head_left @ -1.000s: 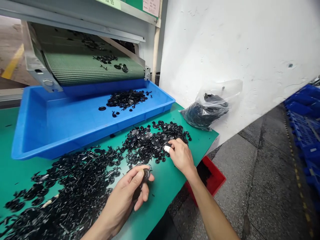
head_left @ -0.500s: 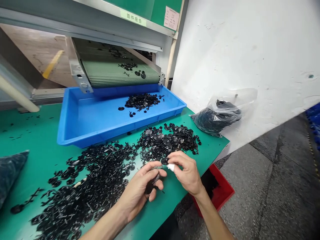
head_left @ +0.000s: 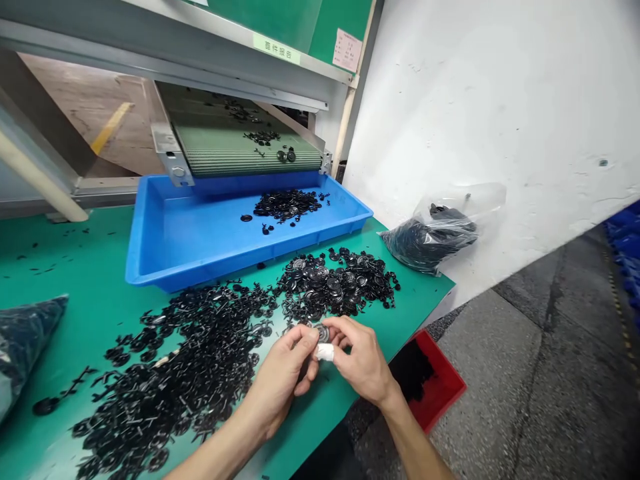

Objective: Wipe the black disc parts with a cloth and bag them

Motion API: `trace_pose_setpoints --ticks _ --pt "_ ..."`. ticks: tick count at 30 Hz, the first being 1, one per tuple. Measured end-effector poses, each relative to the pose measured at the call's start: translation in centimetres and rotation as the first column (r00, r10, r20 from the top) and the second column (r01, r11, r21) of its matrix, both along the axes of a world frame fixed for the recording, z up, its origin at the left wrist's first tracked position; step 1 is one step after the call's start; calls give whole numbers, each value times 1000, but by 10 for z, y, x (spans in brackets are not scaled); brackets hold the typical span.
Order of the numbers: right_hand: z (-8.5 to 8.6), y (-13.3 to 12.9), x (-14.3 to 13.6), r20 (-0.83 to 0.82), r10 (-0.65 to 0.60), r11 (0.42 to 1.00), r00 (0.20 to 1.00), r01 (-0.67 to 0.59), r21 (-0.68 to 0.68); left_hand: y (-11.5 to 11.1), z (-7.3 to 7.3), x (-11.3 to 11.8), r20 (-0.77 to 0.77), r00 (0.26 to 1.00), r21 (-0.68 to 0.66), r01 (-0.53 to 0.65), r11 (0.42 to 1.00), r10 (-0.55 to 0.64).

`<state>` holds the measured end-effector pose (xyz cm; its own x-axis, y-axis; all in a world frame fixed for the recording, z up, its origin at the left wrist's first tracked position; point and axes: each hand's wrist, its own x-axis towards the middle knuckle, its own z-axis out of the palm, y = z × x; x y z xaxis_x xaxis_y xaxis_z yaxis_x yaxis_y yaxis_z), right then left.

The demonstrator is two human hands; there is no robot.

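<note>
Wall (head_left: 475, 100), white, to the right of the tray. Table (head_left: 423, 291), green, beneath the tray and reaching out on its near side. Belt (head_left: 215, 143), ribbed and pale green, sloping down to just above the tray's far edge, with a few black parts on top. Tray (head_left: 200, 233) itself: blue, shallow, mostly bare on its left. Long heap (head_left: 200, 353) of tangled black parts, on the table before the tray, spreading toward the near left. Bin (head_left: 450, 387), red, below table level, to the near right of the tray, dark stuff inside. Clear bag (head_left: 430, 237), full of black parts, just right of the tray and against the wall. Another bag (head_left: 27, 340), dark, partly in view, to the near left of the tray. Round heap (head_left: 335, 283), mostly glossy discs, just before the tray's right half. Small pile (head_left: 285, 205) inside the tray, toward its right.

Left hand (head_left: 283, 370) and right hand (head_left: 367, 360), before the tray and beyond the round heap's near edge: both curled narrow, fingertips meeting on one disc (head_left: 324, 331). White wrap (head_left: 325, 352) on one right-hand digit, just below the disc.
</note>
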<state>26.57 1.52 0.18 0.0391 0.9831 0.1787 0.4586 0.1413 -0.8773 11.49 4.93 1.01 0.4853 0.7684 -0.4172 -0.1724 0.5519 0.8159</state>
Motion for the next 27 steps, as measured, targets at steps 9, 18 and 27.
trace_pose_setpoints --ticks 9,18,27 --pt "4 -8 -7 75 30 992 997 -39 119 -8 -5 2 -128 991 100 57 993 -44" --pt "14 36 19 338 -104 991 936 70 113 -4 0 2 -21 997 25 -67 997 68" --pt "25 96 39 631 -125 983 766 182 -27 2 7 -3 118 982 -158 -125 980 145"
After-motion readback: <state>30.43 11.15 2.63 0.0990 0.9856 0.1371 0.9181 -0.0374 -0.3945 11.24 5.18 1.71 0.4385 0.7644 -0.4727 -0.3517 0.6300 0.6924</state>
